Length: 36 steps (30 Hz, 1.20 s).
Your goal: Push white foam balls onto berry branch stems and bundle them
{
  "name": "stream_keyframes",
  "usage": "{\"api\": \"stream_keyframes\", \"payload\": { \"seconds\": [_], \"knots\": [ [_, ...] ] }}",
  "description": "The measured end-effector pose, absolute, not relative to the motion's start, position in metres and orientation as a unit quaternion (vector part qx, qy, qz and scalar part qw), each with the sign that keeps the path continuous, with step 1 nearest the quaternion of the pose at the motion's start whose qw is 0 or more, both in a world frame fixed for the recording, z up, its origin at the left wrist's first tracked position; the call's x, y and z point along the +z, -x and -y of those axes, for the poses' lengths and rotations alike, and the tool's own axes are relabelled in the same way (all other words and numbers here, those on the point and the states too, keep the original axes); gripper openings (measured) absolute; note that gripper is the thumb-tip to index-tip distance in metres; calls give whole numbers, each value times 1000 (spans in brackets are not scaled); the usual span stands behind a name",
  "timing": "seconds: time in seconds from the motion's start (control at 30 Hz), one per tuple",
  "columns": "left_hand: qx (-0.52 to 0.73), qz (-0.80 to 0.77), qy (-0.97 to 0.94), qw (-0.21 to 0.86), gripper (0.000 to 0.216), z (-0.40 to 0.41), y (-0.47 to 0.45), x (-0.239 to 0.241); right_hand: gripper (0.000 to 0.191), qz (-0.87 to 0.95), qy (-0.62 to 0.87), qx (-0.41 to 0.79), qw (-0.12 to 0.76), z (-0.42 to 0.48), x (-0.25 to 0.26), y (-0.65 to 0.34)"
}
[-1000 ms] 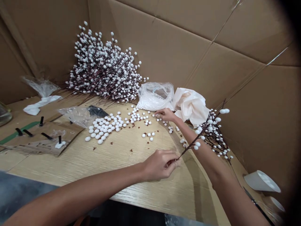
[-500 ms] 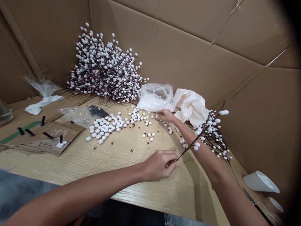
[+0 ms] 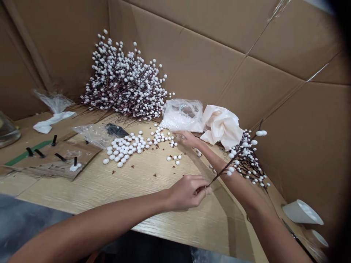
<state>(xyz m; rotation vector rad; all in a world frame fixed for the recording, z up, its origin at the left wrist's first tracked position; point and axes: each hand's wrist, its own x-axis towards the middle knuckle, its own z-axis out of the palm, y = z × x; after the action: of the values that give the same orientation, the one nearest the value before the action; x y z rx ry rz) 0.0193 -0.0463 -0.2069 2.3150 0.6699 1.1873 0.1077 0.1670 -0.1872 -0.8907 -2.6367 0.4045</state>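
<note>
My left hand (image 3: 189,191) is closed around the lower stem of an artificial berry branch (image 3: 226,166), which slants up to the right and carries white berries. The upper part of that branch overlaps my right forearm and another bunch of berry branches (image 3: 256,170) behind. My right hand (image 3: 188,139) reaches over the table, fingers stretched out to the left, low beside the loose white berries (image 3: 123,149). No berry shows in its fingers. Right behind it stands a clear plastic bag (image 3: 189,122) of small white beads or berries.
A large heap of white berry branches (image 3: 126,80) leans on the cardboard wall (image 3: 205,62). Crumpled white paper (image 3: 222,126) lies beside the bag. At left is a cardboard piece (image 3: 52,159) with black pegs; at right, white cups (image 3: 303,212) and a dark tool (image 3: 294,235).
My right hand has moved a little left along the table toward the loose berries. My left hand keeps its hold on the branch, nearly still. The view has shifted slightly.
</note>
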Motion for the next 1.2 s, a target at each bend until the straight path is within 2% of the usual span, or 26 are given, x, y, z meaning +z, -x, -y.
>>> {"api": "stream_keyframes", "payload": {
  "seconds": [0.2,0.4,0.6,0.93,1.2],
  "knots": [
    [434,-242,-838,226,17,47,-19,-209,40,932,294,170,124,-159,-172,-95],
    [429,-238,-840,232,16,48,-19,-210,51,929,313,165,112,-156,-182,-94],
    [432,-237,-839,232,17,47,-19,-210,31,931,310,166,97,-160,-187,-95],
    [428,-236,-842,227,15,47,-19,-211,21,932,284,196,108,-147,-177,-91],
    [436,-228,-842,220,17,48,-19,-210,21,924,290,220,114,-140,-175,-98]
  ]
}}
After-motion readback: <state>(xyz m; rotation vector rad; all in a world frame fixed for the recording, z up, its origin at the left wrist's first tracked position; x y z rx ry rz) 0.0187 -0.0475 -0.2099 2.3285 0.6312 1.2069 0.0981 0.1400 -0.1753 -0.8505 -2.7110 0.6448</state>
